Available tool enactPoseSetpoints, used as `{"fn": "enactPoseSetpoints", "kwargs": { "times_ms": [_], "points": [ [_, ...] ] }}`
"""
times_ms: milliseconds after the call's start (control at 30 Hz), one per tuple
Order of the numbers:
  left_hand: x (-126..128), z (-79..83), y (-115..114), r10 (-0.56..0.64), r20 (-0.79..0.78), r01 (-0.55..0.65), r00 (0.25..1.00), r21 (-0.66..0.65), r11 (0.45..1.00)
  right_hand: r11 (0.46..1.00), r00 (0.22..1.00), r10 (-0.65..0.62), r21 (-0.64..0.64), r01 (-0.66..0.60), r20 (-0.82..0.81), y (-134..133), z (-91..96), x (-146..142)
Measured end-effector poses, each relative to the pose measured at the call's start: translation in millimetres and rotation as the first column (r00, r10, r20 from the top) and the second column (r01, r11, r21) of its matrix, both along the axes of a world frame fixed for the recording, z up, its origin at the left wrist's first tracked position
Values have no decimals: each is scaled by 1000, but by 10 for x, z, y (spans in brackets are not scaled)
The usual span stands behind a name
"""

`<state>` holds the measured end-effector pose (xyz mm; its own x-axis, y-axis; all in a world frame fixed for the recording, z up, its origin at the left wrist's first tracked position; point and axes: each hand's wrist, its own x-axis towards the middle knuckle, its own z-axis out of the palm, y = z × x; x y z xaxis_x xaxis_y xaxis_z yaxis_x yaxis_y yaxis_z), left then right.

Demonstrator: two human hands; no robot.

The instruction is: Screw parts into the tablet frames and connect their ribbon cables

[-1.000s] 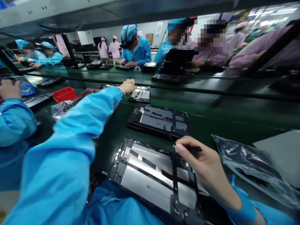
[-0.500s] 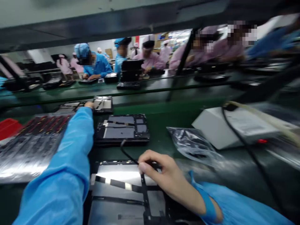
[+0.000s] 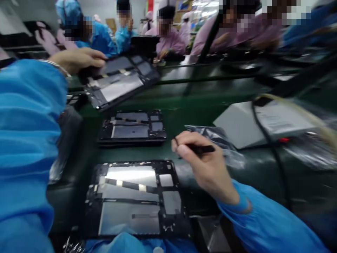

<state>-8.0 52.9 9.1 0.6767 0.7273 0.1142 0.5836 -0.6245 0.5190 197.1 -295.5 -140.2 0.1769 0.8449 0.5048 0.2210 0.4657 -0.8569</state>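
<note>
Lifting a tablet frame (image 3: 119, 80) clear above the belt (image 3: 184, 112)

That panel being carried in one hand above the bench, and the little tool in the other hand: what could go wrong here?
The left hand grips the lifted panel by one edge only, tilted in the air; it might slip and land on the panel on the belt below. The right hand holds a thin dark tool close to the nearest open panel, whose bare insides face up, so a careless dip could scratch them.
</note>
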Motion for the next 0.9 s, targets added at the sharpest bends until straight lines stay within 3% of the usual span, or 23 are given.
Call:
{"fn": "enactPoseSetpoints", "kwargs": {
  "times_ms": [100,167,267,400,467,533,600,667,733,800,900],
  "points": [
    [-20,-269,-54,-73,-115,59,991,-117,991,1000,998,18,-18,-19,-53,28,-41,53],
    [82,-467,-114,-170,-162,138,972,-193,971,999,998,17,-47,-20,-61,27,-52,57],
    [238,-718,-201,-212,-188,150,959,-294,944,996,1000,3,-93,-5,-22,14,-60,53],
    [324,-876,-244,-236,-243,132,941,-379,916,986,997,45,-164,-34,60,14,-67,59],
    [299,-846,-284,-264,-339,158,903,-310,938,979,991,84,-192,-63,101,15,-49,60],
    [216,-745,-414,-243,-453,237,858,-71,969,969,979,123,-235,-82,165,15,-21,63],
    [81,-614,-680,-185,-505,341,843,236,910,948,948,183,-301,-101,259,16,-4,74],
    [-77,-518,-1072,-206,-437,368,876,327,871,921,891,275,-366,-136,361,21,-9,92],
    [-228,-527,-1525,-336,-309,431,890,332,839,885,811,378,-430,-176,446,31,-30,104],
    [-357,-680,-1944,-411,-199,453,890,270,850,848,736,463,-489,-205,493,48,-49,98],
    [-527,-1081,-2343,-461,-151,485,875,253,837,799,667,548,-552,-238,506,89,-61,55]
  ]
}}
